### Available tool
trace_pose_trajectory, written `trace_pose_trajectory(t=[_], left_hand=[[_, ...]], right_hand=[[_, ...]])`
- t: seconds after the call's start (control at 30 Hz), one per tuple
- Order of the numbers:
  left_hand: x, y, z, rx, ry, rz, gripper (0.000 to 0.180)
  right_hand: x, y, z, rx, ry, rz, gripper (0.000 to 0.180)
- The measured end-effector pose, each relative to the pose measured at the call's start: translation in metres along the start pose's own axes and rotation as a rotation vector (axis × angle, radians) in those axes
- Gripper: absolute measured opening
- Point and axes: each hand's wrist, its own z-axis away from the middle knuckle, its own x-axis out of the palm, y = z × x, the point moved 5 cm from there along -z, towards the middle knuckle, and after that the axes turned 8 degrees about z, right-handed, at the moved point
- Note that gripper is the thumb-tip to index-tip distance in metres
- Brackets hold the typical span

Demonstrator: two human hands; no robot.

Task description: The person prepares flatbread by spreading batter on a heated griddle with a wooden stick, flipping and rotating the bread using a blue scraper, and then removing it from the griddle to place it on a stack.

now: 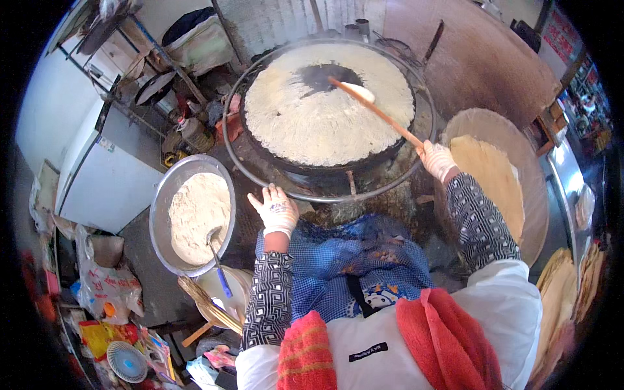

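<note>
My right hand (437, 159), in a white glove, is closed round the lower end of a long wooden stick (383, 117). The stick reaches over a big round griddle (286, 161) coated with pale batter (305, 123). By its far end is a smooth whitish patch (359, 93); whether it is batter or part of the tool I cannot tell. A dark bare spot (322, 77) shows through the batter there. Gloved too, my left hand (275, 209) holds nothing, its fingers apart beside the metal ring (234, 153) around the griddle.
Left of me stands a metal basin (158, 211) of pale flour-like powder with a blue-handled ladle (221, 273) in it. Below it is a white bucket (242, 286) with sticks across. At right, a round tray (539, 195) bears thin tan flatbreads (484, 175); more folded sheets (556, 305) lie nearer.
</note>
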Motion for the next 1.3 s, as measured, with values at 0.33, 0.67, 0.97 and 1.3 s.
trace_pose_trajectory(t=[0.33,0.67,0.97,1.3], left_hand=[[-0.041,-0.004,-0.02,0.004,-0.068,0.062,0.057],[-0.014,0.115,0.054,0.273,0.02,0.212,0.064],[-0.013,0.049,0.033,0.13,0.015,0.113,0.056],[-0.004,-0.02,-0.004,-0.136,-0.103,0.078,0.052]], right_hand=[[0.017,-0.005,-0.005,-0.072,0.01,0.022,0.037],[0.018,0.002,-0.004,-0.052,-0.022,0.041,0.037],[0.022,0.012,0.003,0.074,-0.101,0.038,0.036],[0.031,0.015,-0.004,0.008,-0.027,0.082,0.036]])
